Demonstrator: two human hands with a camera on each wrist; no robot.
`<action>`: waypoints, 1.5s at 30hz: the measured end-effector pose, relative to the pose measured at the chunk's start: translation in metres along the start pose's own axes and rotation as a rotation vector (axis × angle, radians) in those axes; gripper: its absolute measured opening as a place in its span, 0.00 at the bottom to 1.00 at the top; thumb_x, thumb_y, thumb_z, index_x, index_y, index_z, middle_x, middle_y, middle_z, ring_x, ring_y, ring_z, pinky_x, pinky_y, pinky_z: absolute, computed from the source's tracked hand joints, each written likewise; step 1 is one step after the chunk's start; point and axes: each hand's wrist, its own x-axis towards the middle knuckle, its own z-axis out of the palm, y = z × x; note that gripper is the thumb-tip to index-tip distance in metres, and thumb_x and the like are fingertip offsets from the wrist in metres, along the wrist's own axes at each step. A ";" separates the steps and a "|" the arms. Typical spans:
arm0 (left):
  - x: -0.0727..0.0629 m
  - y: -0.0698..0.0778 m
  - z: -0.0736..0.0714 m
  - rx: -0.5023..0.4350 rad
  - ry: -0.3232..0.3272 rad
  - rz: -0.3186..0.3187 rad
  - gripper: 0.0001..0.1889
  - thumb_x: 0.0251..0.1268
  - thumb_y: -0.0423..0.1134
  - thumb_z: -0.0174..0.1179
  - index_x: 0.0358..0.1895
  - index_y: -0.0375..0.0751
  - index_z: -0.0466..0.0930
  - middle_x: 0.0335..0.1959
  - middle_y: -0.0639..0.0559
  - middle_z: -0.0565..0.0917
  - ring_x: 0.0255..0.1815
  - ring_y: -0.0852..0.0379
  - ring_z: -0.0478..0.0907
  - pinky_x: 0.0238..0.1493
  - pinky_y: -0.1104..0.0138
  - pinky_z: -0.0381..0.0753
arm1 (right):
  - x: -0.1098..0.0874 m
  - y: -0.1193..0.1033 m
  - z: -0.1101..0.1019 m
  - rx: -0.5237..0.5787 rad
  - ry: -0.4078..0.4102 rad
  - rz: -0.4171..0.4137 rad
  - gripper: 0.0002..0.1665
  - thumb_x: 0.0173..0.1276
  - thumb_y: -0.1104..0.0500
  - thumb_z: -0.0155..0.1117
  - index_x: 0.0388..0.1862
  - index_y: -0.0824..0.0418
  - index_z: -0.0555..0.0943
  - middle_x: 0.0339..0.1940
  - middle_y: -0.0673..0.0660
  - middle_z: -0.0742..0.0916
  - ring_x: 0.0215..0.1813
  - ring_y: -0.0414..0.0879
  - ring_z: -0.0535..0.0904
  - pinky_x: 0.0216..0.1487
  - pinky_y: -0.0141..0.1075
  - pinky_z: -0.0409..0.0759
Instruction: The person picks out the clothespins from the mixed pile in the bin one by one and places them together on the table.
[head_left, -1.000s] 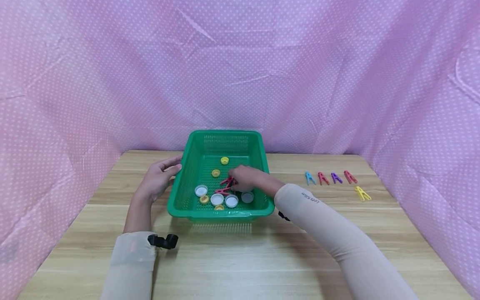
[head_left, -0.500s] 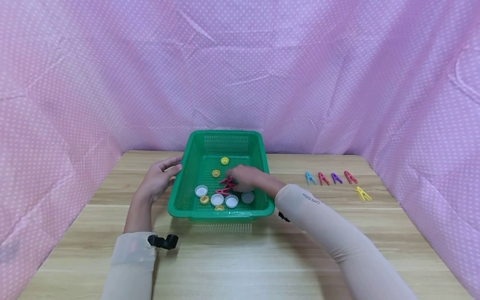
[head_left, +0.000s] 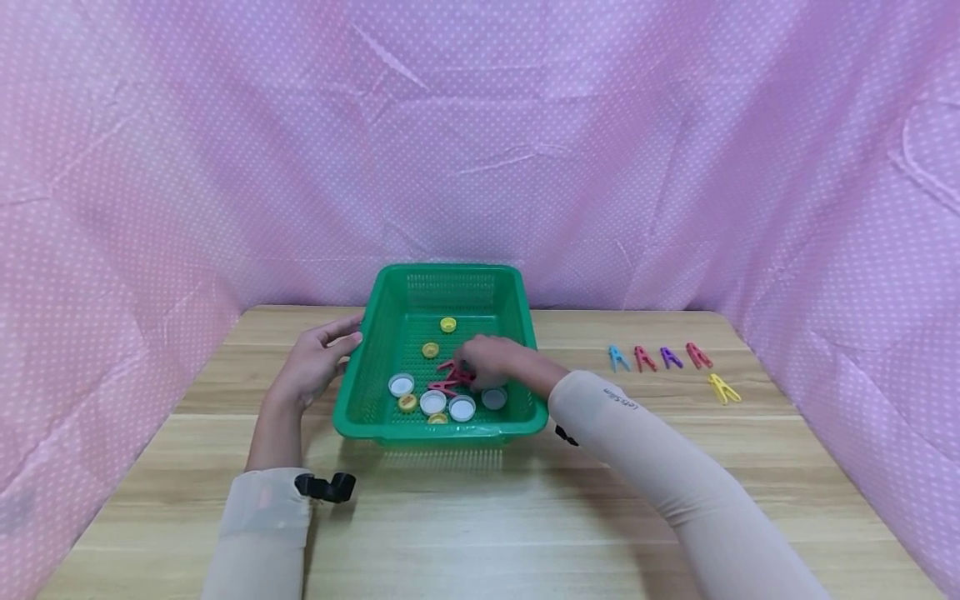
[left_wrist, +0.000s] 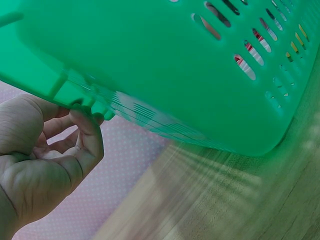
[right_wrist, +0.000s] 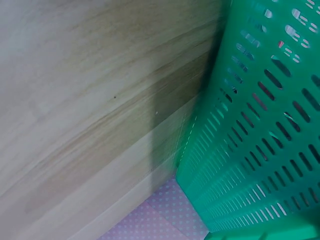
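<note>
The right hand (head_left: 491, 360) partly covers the red clips (head_left: 452, 386); what its fingers (head_left: 468, 353) hold cannot be told. Print on a yellow cap (head_left: 407, 403) is too small to read. The left wrist view cuts off the green basket (left_wrist: 125, 60) and left hand (left_wrist: 40, 175).

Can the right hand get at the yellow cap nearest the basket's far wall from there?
Likely yes: the right hand is inside the green basket, and nothing visible blocks its way to that yellow cap. Whether it holds one of the red clothespins is hidden.
</note>
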 end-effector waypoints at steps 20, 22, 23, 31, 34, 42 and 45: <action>0.000 0.001 0.001 0.011 -0.008 -0.003 0.29 0.81 0.45 0.55 0.79 0.43 0.64 0.75 0.41 0.67 0.53 0.62 0.81 0.54 0.69 0.84 | 0.001 0.006 -0.001 0.092 0.156 -0.221 0.13 0.70 0.64 0.69 0.51 0.56 0.89 0.43 0.49 0.89 0.42 0.41 0.79 0.43 0.34 0.79; 0.000 0.001 0.001 0.010 -0.007 -0.003 0.29 0.81 0.45 0.55 0.79 0.43 0.63 0.75 0.41 0.67 0.53 0.62 0.81 0.53 0.69 0.84 | 0.002 0.006 -0.002 0.093 0.158 -0.237 0.14 0.70 0.63 0.69 0.53 0.56 0.89 0.46 0.49 0.89 0.45 0.40 0.81 0.47 0.35 0.81; 0.000 0.000 0.001 0.009 -0.006 -0.004 0.29 0.81 0.45 0.55 0.79 0.43 0.64 0.75 0.40 0.67 0.53 0.62 0.81 0.53 0.69 0.84 | 0.002 0.006 -0.002 0.091 0.158 -0.244 0.14 0.71 0.62 0.69 0.54 0.56 0.89 0.47 0.49 0.89 0.48 0.40 0.81 0.50 0.35 0.81; -0.001 -0.001 -0.001 0.005 0.004 -0.007 0.29 0.81 0.44 0.55 0.79 0.42 0.64 0.73 0.40 0.68 0.50 0.64 0.82 0.53 0.69 0.84 | 0.001 0.002 -0.004 0.078 0.154 -0.273 0.15 0.73 0.60 0.68 0.57 0.56 0.87 0.52 0.51 0.88 0.54 0.42 0.82 0.56 0.36 0.82; -0.001 -0.001 -0.001 0.006 0.005 -0.006 0.29 0.80 0.45 0.56 0.79 0.42 0.64 0.73 0.40 0.68 0.50 0.64 0.82 0.53 0.69 0.84 | 0.000 0.002 -0.006 0.077 0.168 -0.292 0.15 0.73 0.61 0.68 0.57 0.57 0.87 0.52 0.52 0.88 0.55 0.43 0.82 0.58 0.37 0.81; 0.001 -0.002 -0.001 0.002 0.002 -0.001 0.29 0.80 0.45 0.56 0.78 0.41 0.65 0.72 0.40 0.69 0.51 0.63 0.81 0.53 0.69 0.84 | 0.000 0.004 -0.008 0.048 0.195 -0.335 0.16 0.73 0.59 0.68 0.58 0.57 0.86 0.55 0.51 0.88 0.60 0.44 0.80 0.65 0.39 0.77; 0.001 -0.001 0.000 0.001 -0.001 0.000 0.29 0.80 0.45 0.56 0.78 0.42 0.65 0.72 0.40 0.69 0.51 0.63 0.81 0.53 0.69 0.84 | -0.002 0.006 -0.010 0.064 0.197 -0.328 0.16 0.73 0.59 0.69 0.59 0.57 0.86 0.56 0.51 0.88 0.61 0.44 0.80 0.65 0.40 0.77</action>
